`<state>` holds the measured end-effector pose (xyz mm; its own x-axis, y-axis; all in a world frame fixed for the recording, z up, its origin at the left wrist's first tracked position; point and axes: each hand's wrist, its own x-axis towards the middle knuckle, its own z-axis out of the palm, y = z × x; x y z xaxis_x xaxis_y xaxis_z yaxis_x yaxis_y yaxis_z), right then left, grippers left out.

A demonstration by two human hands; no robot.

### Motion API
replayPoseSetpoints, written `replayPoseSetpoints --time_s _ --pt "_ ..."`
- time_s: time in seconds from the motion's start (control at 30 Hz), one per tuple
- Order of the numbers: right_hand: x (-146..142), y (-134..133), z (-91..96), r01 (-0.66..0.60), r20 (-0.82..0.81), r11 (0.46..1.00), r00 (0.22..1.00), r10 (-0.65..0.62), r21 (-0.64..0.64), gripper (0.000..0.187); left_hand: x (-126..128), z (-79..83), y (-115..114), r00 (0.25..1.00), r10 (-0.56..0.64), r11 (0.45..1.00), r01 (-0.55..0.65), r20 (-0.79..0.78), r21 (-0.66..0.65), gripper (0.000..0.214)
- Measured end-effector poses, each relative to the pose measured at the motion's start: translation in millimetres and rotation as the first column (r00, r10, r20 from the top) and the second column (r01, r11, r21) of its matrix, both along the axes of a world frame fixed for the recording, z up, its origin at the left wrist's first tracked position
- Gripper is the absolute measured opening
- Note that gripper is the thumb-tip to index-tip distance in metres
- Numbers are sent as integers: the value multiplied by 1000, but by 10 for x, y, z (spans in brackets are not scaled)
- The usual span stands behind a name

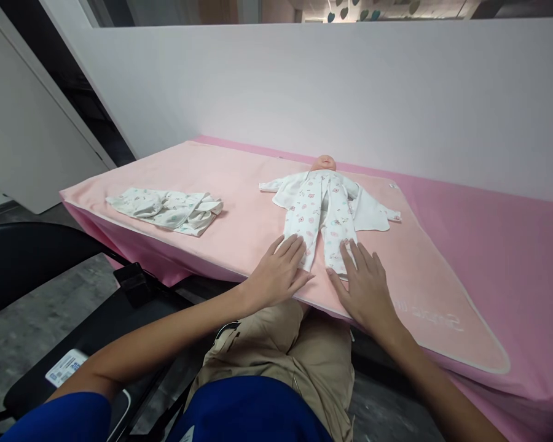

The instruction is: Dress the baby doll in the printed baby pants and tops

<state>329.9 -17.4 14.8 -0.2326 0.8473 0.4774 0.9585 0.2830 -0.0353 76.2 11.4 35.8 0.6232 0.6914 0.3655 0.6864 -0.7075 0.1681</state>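
Note:
White baby trousers (306,212) with a small pink and red print lie spread out, legs toward me. Under them is a white baby jacket (371,209) with its sleeves stretched to both sides. A baby doll's head (325,162) shows above the waistband; whether its body lies beneath the clothes is hidden. My left hand (279,270) rests flat, fingers extended, on the lower end of the left trouser leg. On the right leg's lower end lies my right hand (364,282), fingers spread. Neither hand grips the cloth.
A folded white garment with a green print (166,209) lies at the left on a peach blanket (239,178). Pink cloth (502,258) covers the table beneath. Behind stands a white wall (327,86). A black chair (92,325) at lower left bears a small black box (136,283).

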Motion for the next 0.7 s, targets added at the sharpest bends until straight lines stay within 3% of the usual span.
replayPoseSetpoints --time_s 0.1,0.27,0.33,0.43,0.57,0.7 --pt "141 101 102 60 -48 997 997 -63 -53 74 -56 97 137 997 44 997 -40 63 -59 69" --pt "358 464 330 120 -120 986 984 -134 -115 81 -76 194 510 960 237 964 -213 151 -159 68" --pt "358 630 400 75 -104 993 991 -84 -95 82 7 223 643 963 204 975 -184 176 -126 71" --pt "249 824 424 -65 -23 995 998 64 -73 74 224 207 783 985 60 998 -56 161 -34 66" --pt "44 888 279 -177 83 975 978 189 -132 67 505 32 853 1000 -31 999 31 -1 36 58" --pt "-67 812 101 -180 93 977 977 191 -113 65 598 -141 849 991 -43 988 61 -128 143 55"
